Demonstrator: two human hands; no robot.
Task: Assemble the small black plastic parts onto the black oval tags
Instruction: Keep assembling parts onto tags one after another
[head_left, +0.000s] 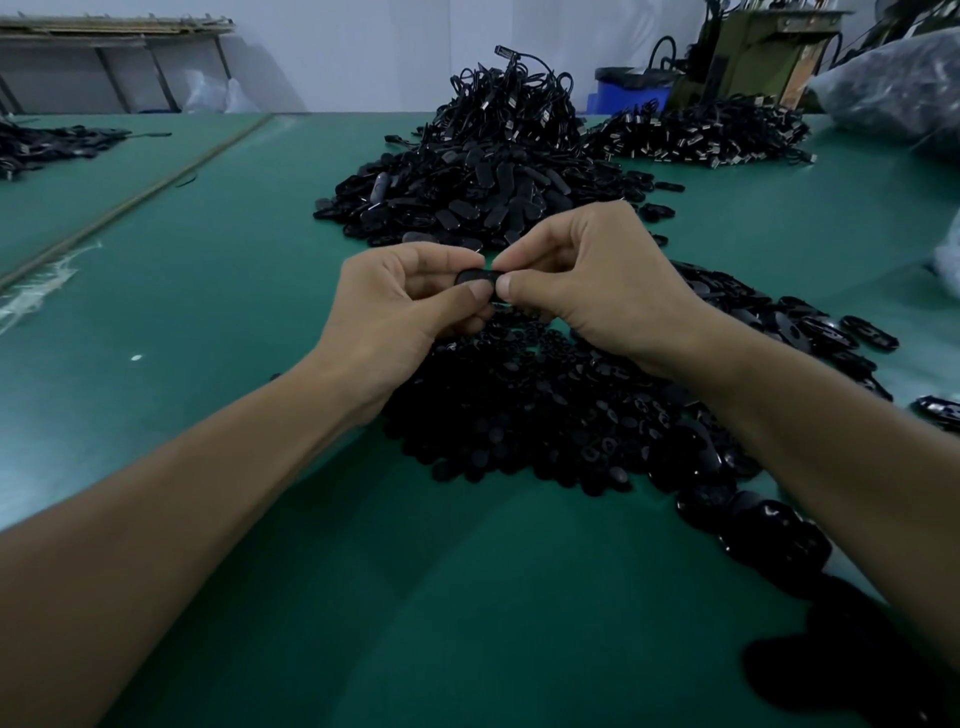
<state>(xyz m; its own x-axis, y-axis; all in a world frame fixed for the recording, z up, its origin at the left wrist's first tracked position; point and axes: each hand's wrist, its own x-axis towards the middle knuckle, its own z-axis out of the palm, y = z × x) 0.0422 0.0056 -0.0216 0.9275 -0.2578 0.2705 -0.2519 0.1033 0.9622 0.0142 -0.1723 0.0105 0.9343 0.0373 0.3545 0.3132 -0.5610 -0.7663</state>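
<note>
Both hands meet above the green table (208, 322). My left hand (395, 306) and my right hand (597, 286) pinch one black oval tag (474, 275) between thumbs and forefingers, holding it from either end. Whether a small part sits on it is hidden by my fingertips. Under my hands lies a heap of small black plastic parts (530, 415). A pile of oval tags (467, 202) sits just beyond my hands, and more oval tags (810, 332) are spread to the right.
A tall mound of black corded pieces (514, 104) rises at the back, with a flatter pile (701, 135) to its right. A plastic bag (893, 88) lies far right, a blue bin (628, 93) behind. Another dark pile (41, 145) lies far left.
</note>
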